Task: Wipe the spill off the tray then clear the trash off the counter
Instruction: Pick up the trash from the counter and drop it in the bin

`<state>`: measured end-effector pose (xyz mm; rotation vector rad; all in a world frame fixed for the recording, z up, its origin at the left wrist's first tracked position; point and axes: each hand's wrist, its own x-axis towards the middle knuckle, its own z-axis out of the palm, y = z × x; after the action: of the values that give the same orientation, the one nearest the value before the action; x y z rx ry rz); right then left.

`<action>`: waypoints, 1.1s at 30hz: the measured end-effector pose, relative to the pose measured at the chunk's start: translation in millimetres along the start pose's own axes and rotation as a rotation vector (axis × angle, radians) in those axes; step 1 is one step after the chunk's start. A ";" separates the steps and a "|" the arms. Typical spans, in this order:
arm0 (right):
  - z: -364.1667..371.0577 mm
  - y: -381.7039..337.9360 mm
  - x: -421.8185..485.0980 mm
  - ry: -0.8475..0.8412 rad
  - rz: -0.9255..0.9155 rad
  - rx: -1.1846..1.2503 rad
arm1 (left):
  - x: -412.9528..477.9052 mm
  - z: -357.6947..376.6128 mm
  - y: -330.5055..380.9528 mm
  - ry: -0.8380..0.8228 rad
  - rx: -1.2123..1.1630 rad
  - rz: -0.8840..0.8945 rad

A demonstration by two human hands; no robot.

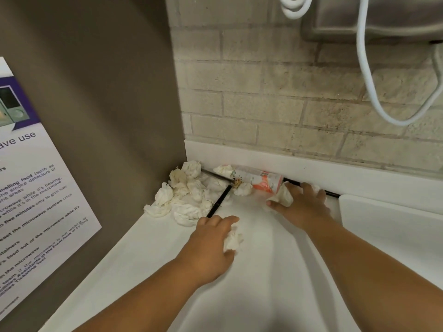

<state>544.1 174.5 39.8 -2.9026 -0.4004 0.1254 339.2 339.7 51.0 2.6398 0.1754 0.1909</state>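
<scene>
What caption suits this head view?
Left grip holds a tissue wad; right grip holds another beside the trash pile and bottle.

2 hands (211, 238) (303, 203) — 1 bottle (260, 179)

- The left forearm (148, 291), over the tabletop's (134, 255) left part: bare along all its visible length.
- The right forearm (374, 264), over the tabletop's right part: likewise bare.
- The left grip (211, 240): bare, rounded knuckles.
- The right grip (304, 202), nearer the tabletop's back edge: bare, short thumbnail.
</scene>
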 end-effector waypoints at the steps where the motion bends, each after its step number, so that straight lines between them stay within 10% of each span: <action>1: 2.6 -3.7 1.2 0.012 0.003 -0.002 | 2.3 4.5 -1.5 -0.021 0.054 -0.025; 15: 5.3 11.8 -1.5 0.208 -0.078 -0.198 | -1.0 24.2 -9.3 0.003 0.105 0.019; 33: -65.8 23.3 -134.2 0.320 -0.107 1.031 | -74.2 -22.6 -18.3 0.142 -0.138 0.026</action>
<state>428.7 102.8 106.4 -1.8382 -0.3016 -0.1210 261.0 354.4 54.3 2.4929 0.1687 0.3856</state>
